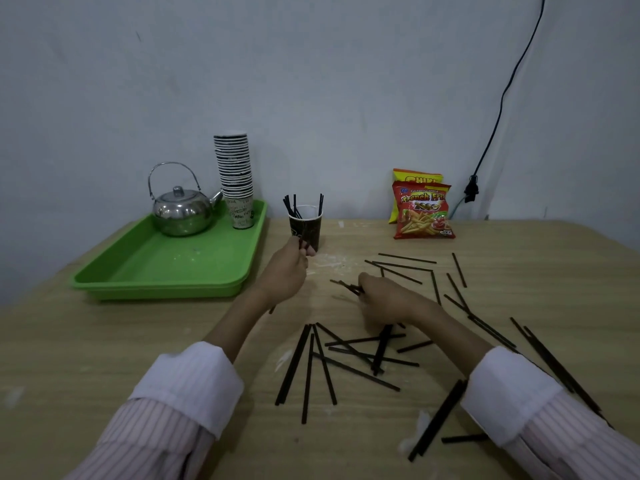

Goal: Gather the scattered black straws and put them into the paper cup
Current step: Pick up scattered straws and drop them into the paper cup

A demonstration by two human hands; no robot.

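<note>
A dark paper cup [306,231] stands upright near the back of the table with several black straws poking out of it. Just in front of the cup, my left hand [286,271] is closed around a black straw whose lower end shows below my wrist. My right hand [384,298] rests on the table, fingers pinched on a small bunch of black straws [346,286]. Many more black straws [332,358] lie scattered on the wooden table [104,341], in front of my hands and off to the right.
A green tray [166,265] at the left back holds a steel kettle [181,209] and a tall stack of paper cups [236,178]. Two snack bags [423,211] lean on the wall at the back right. A black cable [498,112] hangs down the wall.
</note>
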